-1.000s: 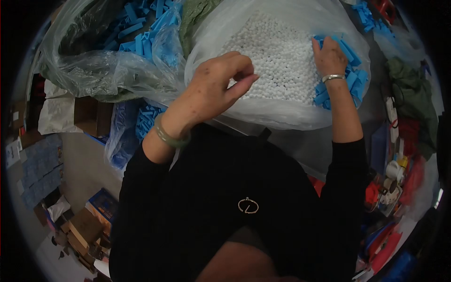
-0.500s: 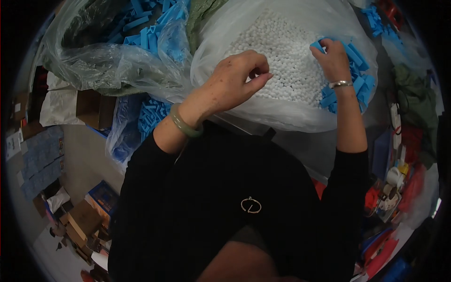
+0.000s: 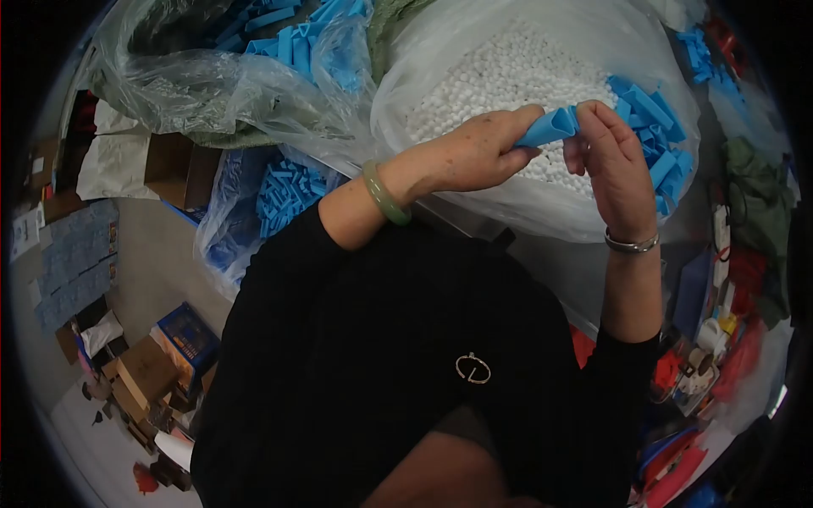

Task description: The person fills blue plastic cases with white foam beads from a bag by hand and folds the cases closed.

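Observation:
A blue tube with a triangular open end (image 3: 549,127) is held between my two hands, above a heap of small white pellets (image 3: 500,76). My left hand (image 3: 478,152), with a green bangle at the wrist, grips its left end. At the other end, the curled fingers of my right hand (image 3: 611,161) close on the tube's edge; the fingertips are partly hidden. Beneath both hands lies a large translucent plastic bag (image 3: 517,203) holding the pellets. More blue tubes (image 3: 650,127) are piled in its right side, just beyond my right hand.
Another clear bag (image 3: 254,110) with blue pieces stands at upper left. Below it, a lined container holds smaller blue pieces (image 3: 284,190). A cardboard box (image 3: 174,169) sits further left. Tape rolls and assorted items (image 3: 703,360) crowd the right side.
My right hand has drawn a blue tube from the pile toward the left and nearer to me. My left hand has moved right and taken hold of the tube's left end.

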Available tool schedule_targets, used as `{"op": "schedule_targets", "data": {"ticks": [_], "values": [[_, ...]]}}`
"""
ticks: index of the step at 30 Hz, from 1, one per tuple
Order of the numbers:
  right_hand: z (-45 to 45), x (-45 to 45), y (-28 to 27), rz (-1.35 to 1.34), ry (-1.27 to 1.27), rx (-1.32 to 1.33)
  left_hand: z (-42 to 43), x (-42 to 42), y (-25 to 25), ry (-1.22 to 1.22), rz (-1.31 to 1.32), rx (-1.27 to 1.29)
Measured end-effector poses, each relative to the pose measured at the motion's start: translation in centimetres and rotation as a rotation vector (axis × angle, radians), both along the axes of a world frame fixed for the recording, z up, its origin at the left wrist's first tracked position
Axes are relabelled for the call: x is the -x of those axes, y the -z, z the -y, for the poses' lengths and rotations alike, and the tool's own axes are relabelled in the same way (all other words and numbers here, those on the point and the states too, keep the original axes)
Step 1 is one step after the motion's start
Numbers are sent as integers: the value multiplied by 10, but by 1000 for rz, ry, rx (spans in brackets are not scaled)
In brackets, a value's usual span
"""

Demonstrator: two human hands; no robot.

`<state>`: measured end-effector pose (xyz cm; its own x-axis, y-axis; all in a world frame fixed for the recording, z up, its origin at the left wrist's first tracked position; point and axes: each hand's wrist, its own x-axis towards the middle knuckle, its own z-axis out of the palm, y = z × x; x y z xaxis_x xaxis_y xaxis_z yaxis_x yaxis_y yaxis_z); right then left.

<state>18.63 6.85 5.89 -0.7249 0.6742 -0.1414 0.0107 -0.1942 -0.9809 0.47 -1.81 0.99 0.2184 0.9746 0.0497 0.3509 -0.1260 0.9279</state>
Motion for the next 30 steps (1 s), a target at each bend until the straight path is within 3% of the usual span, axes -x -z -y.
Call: {"op": "schedule_targets", "data": {"ticks": [2, 3, 4, 5, 6, 8, 11, 15, 17, 20, 23, 25, 26, 28, 30], "values": [[7, 5, -12, 118, -1, 38, 5, 3, 2, 16, -4, 0], [2, 4, -9, 118, -5, 38, 10, 4, 6, -100, -89, -209], [-9, 0, -3, 256, 39, -139, 14, 4, 6, -213, -174, -417], [-17, 0, 2, 394, 87, -317, 19, 7, 3, -213, -174, -415], [-21, 3, 6, 395, 89, -315, 25, 12, -6, -309, -140, -373], [-28, 9, 18, 987, 108, -1147, 33, 26, -11, -403, -103, -333], [-38, 15, 63, 1192, 42, -1296, 40, 50, -7, -549, -24, -377], [-40, 37, 88, 1209, -48, -1214, 48, 66, -6, -647, 69, -314], [-34, 61, 91, 1091, -124, -1092, 49, 69, -4, -679, 126, -297], [-41, 99, 101, 952, -18, -991, 41, 70, -5, -664, 151, -324], [-47, 127, 103, 789, 37, -798, 33, 69, -8, -613, 158, -380], [-49, 133, 103, 473, 99, -445, 32, 69, -12, -600, 138, -362], [-52, 127, 100, 472, 99, -447, 31, 69, -15, -589, 122, -345], [-53, 105, 71, 345, -88, -112, 31, 69, -19, -569, 93, -317], [-51, 83, 52, 262, -154, -111, 30, 66, -19, -545, 69, -287]]}}
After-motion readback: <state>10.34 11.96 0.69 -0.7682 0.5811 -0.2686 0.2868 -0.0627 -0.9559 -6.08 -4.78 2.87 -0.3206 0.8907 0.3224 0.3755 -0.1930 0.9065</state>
